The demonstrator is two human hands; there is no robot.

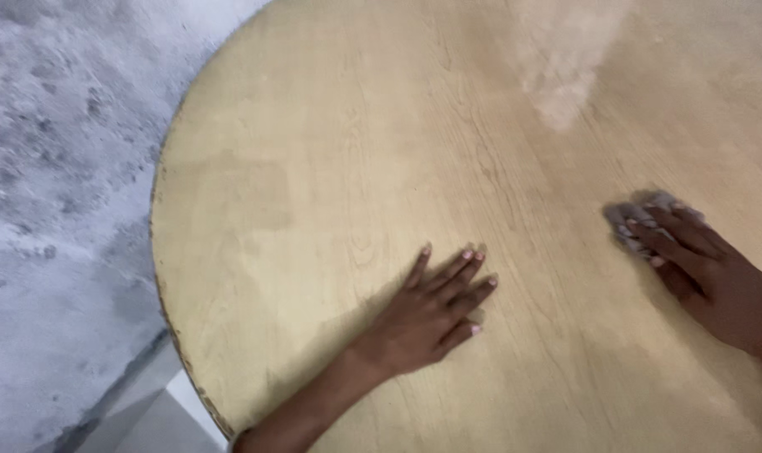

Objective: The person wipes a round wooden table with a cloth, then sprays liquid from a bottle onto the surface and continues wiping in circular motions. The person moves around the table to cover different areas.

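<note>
Grey cloth [641,220] under right hand [699,264] fingers [662,239].

Round table [330,168] pale wood, matt, smooth; cloth [637,220] grey, soft; floor [54,168] rough concrete.
</note>
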